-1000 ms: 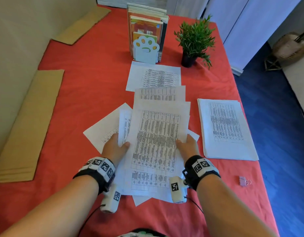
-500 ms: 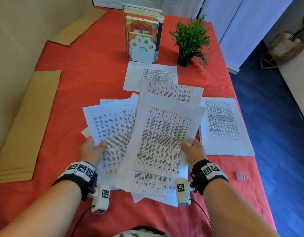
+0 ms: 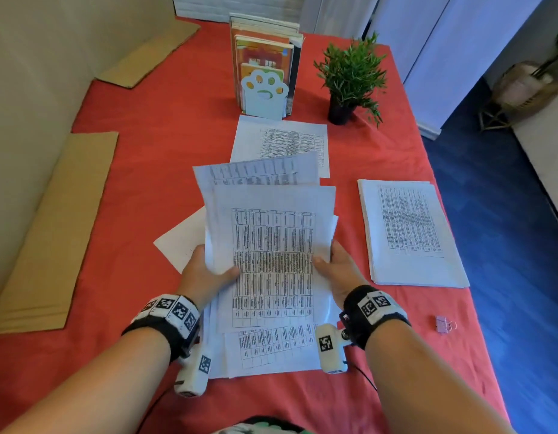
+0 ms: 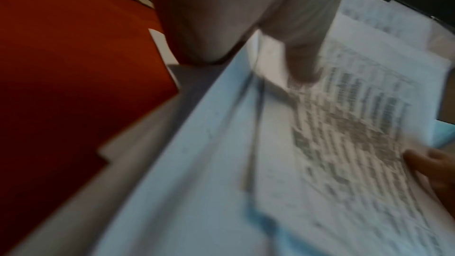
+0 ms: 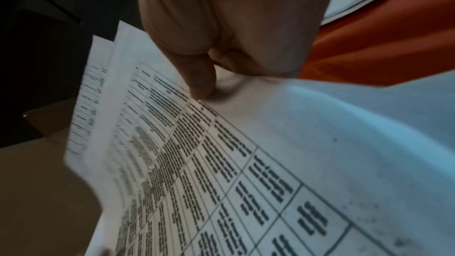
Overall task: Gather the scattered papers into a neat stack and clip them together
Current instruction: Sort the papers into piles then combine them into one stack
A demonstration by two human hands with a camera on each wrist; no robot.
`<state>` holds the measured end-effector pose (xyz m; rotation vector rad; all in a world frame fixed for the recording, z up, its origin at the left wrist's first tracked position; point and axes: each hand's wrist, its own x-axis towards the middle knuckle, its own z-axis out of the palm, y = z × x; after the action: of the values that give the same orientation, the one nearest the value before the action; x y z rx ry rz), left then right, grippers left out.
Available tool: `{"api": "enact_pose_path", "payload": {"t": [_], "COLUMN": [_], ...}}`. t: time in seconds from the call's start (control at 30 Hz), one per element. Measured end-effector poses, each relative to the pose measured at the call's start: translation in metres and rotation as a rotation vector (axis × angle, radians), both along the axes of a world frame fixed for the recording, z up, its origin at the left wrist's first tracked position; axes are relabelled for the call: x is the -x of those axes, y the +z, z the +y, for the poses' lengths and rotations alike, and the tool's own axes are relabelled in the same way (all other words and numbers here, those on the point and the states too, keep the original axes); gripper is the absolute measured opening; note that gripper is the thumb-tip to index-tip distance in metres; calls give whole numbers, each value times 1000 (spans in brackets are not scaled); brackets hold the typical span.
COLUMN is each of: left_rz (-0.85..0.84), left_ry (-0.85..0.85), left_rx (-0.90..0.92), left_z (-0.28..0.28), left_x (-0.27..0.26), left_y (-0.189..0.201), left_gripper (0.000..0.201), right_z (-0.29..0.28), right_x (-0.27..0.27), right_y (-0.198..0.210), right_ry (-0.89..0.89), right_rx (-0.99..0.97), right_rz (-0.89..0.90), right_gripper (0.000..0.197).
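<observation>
On the red table [image 3: 152,170] both hands grip a loose bundle of papers [image 3: 271,245], left hand [image 3: 205,274] and right hand [image 3: 340,270] pinching its sides, thumbs on top, with the pink clip [image 3: 443,324] lying nearby to the right.

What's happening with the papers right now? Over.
Left hand and right hand grip the papers, edges uneven. Clip unused on the table. Two sheets and a stack left out.
</observation>
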<state>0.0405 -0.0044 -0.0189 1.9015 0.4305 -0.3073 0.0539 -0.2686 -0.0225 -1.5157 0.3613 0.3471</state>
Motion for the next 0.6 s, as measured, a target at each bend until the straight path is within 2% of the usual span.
{"api": "enact_pose_path", "payload": {"t": [0.13,0.23,0.33,0.4,0.47,0.53,0.6], "left_rz": [24,-42,-120,-120,-76,-38,26], "left_ry": [-102,-38,63,38,-18,-137,-216], "left_rx": [-2,-73,3,142,210,246,245], "left_z": [-7,-11,0,6,10,11,11], "left_x": [-5,-12,-22,-28,-36,-50,-70], "left_y": [-4,0,-2,-2,1,7,8], "left_gripper": [64,57,53,56,57,55,66], "right_z": [5,12,18,20,20,17,10], "right_x": [0,-10,-28,-38,-44,-45,-43], "right_y": [5,12,17,20,21,18,13], "right_ry": [49,70,18,21,13,-39,-73], "right_rx": [143,258,171,18,-49,-55,45], "right_rz": [24,13,43,41,28,32,30], "right_gripper": [89,96,96,97,98,86,60]}}
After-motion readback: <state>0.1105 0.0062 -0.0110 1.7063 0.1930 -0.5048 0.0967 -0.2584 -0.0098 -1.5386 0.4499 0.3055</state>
